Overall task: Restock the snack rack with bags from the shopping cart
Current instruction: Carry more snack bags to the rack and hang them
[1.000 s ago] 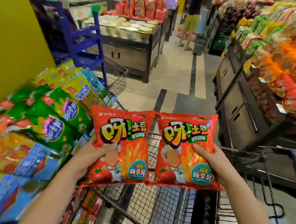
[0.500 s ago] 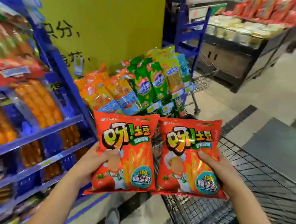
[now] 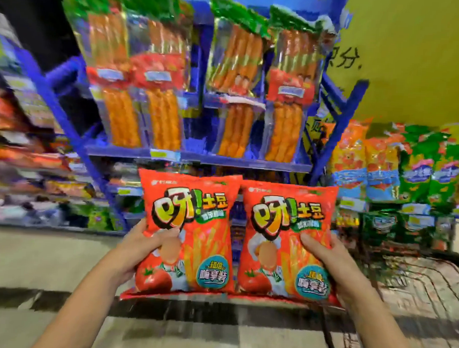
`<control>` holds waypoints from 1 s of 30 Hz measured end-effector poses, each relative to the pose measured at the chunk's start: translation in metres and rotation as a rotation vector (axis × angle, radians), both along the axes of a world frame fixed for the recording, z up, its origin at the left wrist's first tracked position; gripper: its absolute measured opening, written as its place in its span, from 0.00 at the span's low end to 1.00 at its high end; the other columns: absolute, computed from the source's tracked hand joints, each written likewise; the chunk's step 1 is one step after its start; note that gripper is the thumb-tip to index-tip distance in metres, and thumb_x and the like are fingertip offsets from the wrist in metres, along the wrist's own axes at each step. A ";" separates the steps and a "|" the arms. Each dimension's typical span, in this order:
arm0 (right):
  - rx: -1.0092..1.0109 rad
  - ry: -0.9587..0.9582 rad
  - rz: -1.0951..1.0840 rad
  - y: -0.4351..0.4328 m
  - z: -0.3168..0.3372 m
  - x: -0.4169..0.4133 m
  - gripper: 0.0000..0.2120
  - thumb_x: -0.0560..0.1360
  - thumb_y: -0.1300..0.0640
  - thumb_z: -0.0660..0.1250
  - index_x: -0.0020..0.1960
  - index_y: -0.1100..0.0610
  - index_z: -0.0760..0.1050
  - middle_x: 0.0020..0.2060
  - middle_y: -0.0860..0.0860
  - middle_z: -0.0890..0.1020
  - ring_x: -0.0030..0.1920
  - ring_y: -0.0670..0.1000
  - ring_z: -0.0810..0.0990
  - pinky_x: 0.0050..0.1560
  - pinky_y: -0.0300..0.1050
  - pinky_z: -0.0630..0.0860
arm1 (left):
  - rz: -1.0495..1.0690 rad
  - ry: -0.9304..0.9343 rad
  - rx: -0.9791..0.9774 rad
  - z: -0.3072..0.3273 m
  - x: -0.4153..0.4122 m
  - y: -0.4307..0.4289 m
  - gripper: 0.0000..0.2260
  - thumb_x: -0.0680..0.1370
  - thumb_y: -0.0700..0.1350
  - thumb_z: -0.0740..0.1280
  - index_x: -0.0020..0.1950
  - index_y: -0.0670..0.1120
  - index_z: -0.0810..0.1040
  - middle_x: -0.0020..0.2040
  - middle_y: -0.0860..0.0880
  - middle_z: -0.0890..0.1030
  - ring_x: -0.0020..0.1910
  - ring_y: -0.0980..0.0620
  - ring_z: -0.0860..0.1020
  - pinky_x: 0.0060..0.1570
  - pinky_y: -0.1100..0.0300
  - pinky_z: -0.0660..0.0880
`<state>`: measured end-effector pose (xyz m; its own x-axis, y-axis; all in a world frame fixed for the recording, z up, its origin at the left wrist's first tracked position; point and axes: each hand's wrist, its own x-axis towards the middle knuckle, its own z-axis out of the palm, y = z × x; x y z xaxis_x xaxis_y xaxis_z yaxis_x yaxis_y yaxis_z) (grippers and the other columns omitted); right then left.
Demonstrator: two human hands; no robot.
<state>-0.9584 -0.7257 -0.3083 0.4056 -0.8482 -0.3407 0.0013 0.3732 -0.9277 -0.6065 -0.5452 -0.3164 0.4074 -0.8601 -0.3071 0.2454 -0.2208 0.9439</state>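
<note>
Before the rack (image 3: 250,163), left hand (image 3: 138,246) clasps left bag (image 3: 202,242), right hand (image 3: 330,260) right bag (image 3: 289,193), grips closed

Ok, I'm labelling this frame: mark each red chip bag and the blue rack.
left red chip bag (image 3: 203,226), head view, front centre.
right red chip bag (image 3: 284,231), head view, front centre.
blue rack (image 3: 250,163), head view, shelf edge.
</note>
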 end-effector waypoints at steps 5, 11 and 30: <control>-0.002 0.007 0.225 0.059 -0.003 0.140 0.24 0.69 0.50 0.80 0.62 0.56 0.78 0.53 0.61 0.87 0.49 0.62 0.87 0.51 0.59 0.84 | 0.203 0.050 -0.039 -0.003 0.093 0.130 0.34 0.62 0.51 0.85 0.66 0.45 0.80 0.58 0.39 0.86 0.53 0.39 0.86 0.49 0.49 0.84; -0.007 0.008 0.473 0.141 -0.008 0.296 0.21 0.73 0.55 0.74 0.64 0.58 0.77 0.54 0.60 0.87 0.49 0.61 0.87 0.51 0.56 0.84 | 0.475 0.063 -0.047 -0.006 0.181 0.284 0.45 0.54 0.57 0.88 0.69 0.48 0.78 0.60 0.40 0.85 0.57 0.36 0.85 0.60 0.38 0.80; -0.026 -0.080 1.142 0.337 -0.003 0.721 0.15 0.72 0.57 0.75 0.58 0.52 0.79 0.44 0.53 0.89 0.40 0.53 0.88 0.36 0.45 0.84 | 1.107 -0.030 -0.047 0.024 0.327 0.541 0.37 0.62 0.58 0.85 0.67 0.50 0.78 0.60 0.42 0.86 0.55 0.39 0.86 0.49 0.50 0.85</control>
<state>-0.2376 -0.3884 -0.3109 0.9634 0.0231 -0.2670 -0.2668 0.1755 -0.9476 -0.2799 -0.0043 -0.2921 0.9650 -0.0270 -0.2609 0.2621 0.1426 0.9544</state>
